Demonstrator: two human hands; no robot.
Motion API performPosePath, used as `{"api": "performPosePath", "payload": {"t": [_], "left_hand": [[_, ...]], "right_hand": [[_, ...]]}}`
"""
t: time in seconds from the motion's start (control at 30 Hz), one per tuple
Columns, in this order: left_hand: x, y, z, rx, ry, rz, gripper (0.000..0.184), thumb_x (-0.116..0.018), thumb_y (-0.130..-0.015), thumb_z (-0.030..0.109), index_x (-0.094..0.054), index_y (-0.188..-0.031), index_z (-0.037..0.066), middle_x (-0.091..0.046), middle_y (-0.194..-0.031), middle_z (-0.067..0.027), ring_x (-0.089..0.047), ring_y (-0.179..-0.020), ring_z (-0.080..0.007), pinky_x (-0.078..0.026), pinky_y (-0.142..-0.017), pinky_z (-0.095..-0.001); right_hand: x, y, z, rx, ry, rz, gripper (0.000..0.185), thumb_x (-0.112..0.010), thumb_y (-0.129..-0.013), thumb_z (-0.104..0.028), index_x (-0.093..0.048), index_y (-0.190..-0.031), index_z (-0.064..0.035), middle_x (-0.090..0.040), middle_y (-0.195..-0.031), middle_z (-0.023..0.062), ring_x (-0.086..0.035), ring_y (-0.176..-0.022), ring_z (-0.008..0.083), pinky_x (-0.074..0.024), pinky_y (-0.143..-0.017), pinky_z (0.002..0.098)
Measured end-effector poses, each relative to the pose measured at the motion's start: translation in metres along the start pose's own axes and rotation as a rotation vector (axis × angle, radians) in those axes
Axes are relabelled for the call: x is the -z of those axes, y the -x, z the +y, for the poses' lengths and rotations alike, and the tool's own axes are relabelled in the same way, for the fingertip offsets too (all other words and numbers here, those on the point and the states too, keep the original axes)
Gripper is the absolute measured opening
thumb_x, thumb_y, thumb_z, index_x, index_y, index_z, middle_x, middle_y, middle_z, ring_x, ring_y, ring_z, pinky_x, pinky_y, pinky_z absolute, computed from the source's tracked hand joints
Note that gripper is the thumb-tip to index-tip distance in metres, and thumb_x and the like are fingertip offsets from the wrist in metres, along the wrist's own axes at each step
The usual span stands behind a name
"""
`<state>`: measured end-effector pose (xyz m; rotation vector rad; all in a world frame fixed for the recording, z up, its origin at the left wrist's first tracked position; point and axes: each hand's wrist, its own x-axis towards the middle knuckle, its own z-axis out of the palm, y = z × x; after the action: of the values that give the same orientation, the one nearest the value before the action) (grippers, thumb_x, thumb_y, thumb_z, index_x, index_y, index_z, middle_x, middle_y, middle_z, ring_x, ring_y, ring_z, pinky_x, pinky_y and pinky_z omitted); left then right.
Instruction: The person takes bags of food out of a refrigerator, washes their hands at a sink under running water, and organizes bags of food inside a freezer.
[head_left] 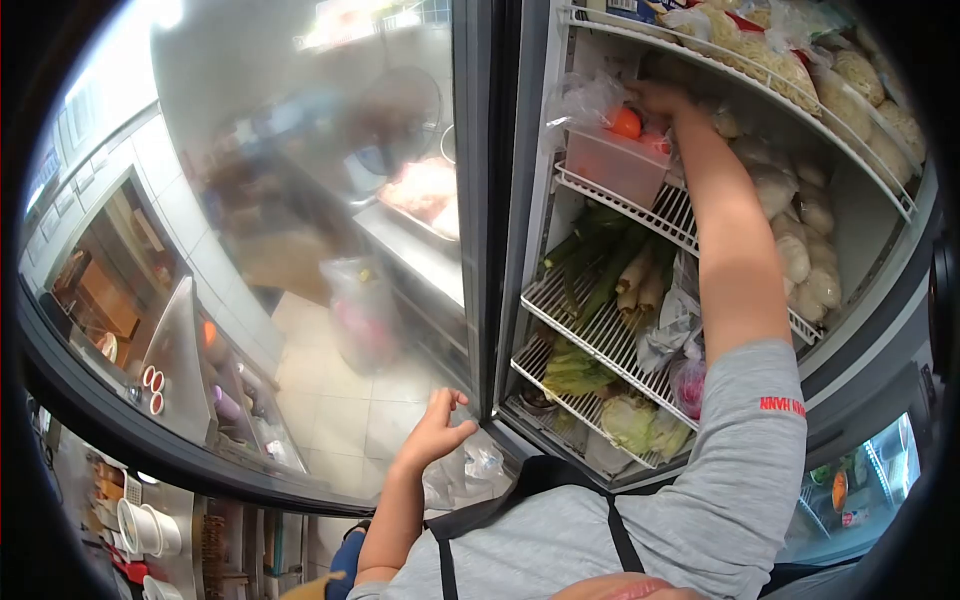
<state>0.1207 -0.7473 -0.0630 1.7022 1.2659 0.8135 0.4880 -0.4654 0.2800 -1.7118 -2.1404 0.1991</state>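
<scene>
My right hand (pixel 662 97) reaches deep into the fridge, above a translucent plastic bin (pixel 615 168) on a wire shelf. A clear plastic bag (pixel 590 100) lies by its fingertips, over the bin's left side. An orange-red, tomato-like round item (pixel 626 122) shows just under the hand, with more red in the bin. These fingers are small and partly hidden, so their grip is unclear. My left hand (pixel 438 430) hangs low in front of the glass door (pixel 330 200), holding nothing, its fingers loosely bent and the thumb apart.
Leafy greens (pixel 600 255) and lettuce (pixel 628 425) lie on wire shelves (pixel 600 335) below. Bags of noodles (pixel 770 60) fill the upper shelf; wrapped pale bundles (pixel 805 240) sit at right. The door stands open at left. White tubs (pixel 150 528) are at lower left.
</scene>
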Motion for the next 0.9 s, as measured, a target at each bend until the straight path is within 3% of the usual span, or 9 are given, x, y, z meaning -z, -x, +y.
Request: {"api": "performPosePath", "payload": {"t": [0.13,0.23,0.33,0.37,0.43,0.57,0.7,0.8,0.9], "left_hand": [[0.007,0.010,0.004,-0.032,-0.012,-0.077,0.041,-0.058,-0.064,0.012,-0.042,-0.101,0.004,-0.039,-0.094,-0.0110,-0.041,-0.078,-0.0204,-0.039,-0.071,-0.0281],[0.015,0.016,0.001,-0.097,-0.124,-0.137,0.040,-0.055,-0.063,0.008,-0.042,-0.100,0.003,-0.040,-0.095,-0.0133,-0.043,-0.082,-0.0258,-0.040,-0.075,-0.0318],[0.018,0.019,-0.009,-0.123,-0.226,-0.155,0.038,-0.054,-0.065,0.005,-0.042,-0.101,0.004,-0.040,-0.096,-0.0158,-0.046,-0.085,-0.0312,-0.041,-0.077,-0.0353],[0.019,0.019,-0.013,-0.123,-0.251,-0.160,0.037,-0.054,-0.065,0.004,-0.043,-0.101,0.004,-0.040,-0.097,-0.0166,-0.047,-0.085,-0.0329,-0.041,-0.077,-0.0363],[0.020,0.017,-0.023,-0.091,-0.291,-0.127,0.034,-0.054,-0.067,0.003,-0.044,-0.100,0.004,-0.041,-0.097,-0.0171,-0.048,-0.087,-0.0337,-0.041,-0.078,-0.0371],[0.021,0.009,-0.017,-0.047,-0.247,0.025,0.021,-0.059,-0.070,0.013,-0.051,-0.088,0.004,-0.050,-0.083,-0.0153,-0.051,-0.076,-0.0289,-0.043,-0.070,-0.0349],[0.022,0.002,-0.005,0.019,-0.173,0.032,0.027,-0.064,-0.073,0.025,-0.054,-0.077,0.000,-0.053,-0.061,-0.0107,-0.051,-0.055,-0.0206,-0.042,-0.056,-0.0315],[0.025,0.002,0.006,0.060,-0.138,0.013,0.034,-0.066,-0.072,0.031,-0.055,-0.075,-0.001,-0.055,-0.059,-0.0100,-0.050,-0.053,-0.0180,-0.042,-0.053,-0.0308],[0.030,0.002,0.004,0.096,-0.128,-0.060,0.032,-0.067,-0.074,0.031,-0.056,-0.079,0.002,-0.057,-0.061,-0.0075,-0.047,-0.052,-0.0116,-0.039,-0.048,-0.0265]], "right_hand": [[-0.004,-0.028,0.051,-0.040,0.010,0.350,0.052,-0.061,-0.073,-0.028,-0.049,-0.120,-0.0127,-0.060,-0.101,0.0113,-0.056,-0.095,0.0223,-0.0445,-0.078,0.0334],[0.009,-0.022,0.081,-0.169,-0.115,0.614,0.049,-0.059,-0.072,-0.027,-0.051,-0.116,-0.0071,-0.053,-0.116,0.0123,-0.048,-0.108,0.0243,-0.0385,-0.090,0.0326],[0.026,-0.022,0.129,-0.111,-0.492,0.941,0.039,-0.060,-0.072,-0.028,-0.057,-0.103,-0.0039,-0.061,-0.091,0.0078,-0.057,-0.081,0.0186,-0.0466,-0.070,0.0366],[0.040,-0.006,0.153,0.116,-0.791,0.640,0.035,-0.059,-0.073,-0.026,-0.058,-0.099,-0.0039,-0.060,-0.089,0.0079,-0.057,-0.078,0.0187,-0.0467,-0.067,0.0377],[0.064,-0.038,0.178,-0.197,-0.562,0.815,0.045,-0.060,-0.073,-0.027,-0.053,-0.109,-0.0001,-0.056,-0.098,0.0130,-0.054,-0.087,0.0234,-0.0460,-0.070,0.0409],[0.060,0.046,0.139,-0.218,-0.799,0.975,0.021,-0.059,-0.071,-0.006,-0.058,-0.091,0.0013,-0.058,-0.084,0.0080,-0.059,-0.074,0.0189,-0.0507,-0.066,0.0363],[0.064,0.097,0.130,-0.244,-1.004,0.935,0.011,-0.058,-0.076,-0.007,-0.057,-0.082,0.0018,-0.055,-0.076,0.0078,-0.056,-0.067,0.0204,-0.0492,-0.063,0.0364],[0.071,0.116,0.128,-0.128,-1.236,0.809,0.011,-0.057,-0.076,-0.006,-0.056,-0.082,0.0029,-0.054,-0.074,0.0074,-0.056,-0.065,0.0188,-0.0497,-0.062,0.0361],[0.069,0.132,0.117,-0.244,-1.105,0.854,0.026,-0.055,-0.076,-0.005,-0.057,-0.101,0.0009,-0.057,-0.084,0.0070,-0.057,-0.080,0.0172,-0.0505,-0.072,0.0315]]}}
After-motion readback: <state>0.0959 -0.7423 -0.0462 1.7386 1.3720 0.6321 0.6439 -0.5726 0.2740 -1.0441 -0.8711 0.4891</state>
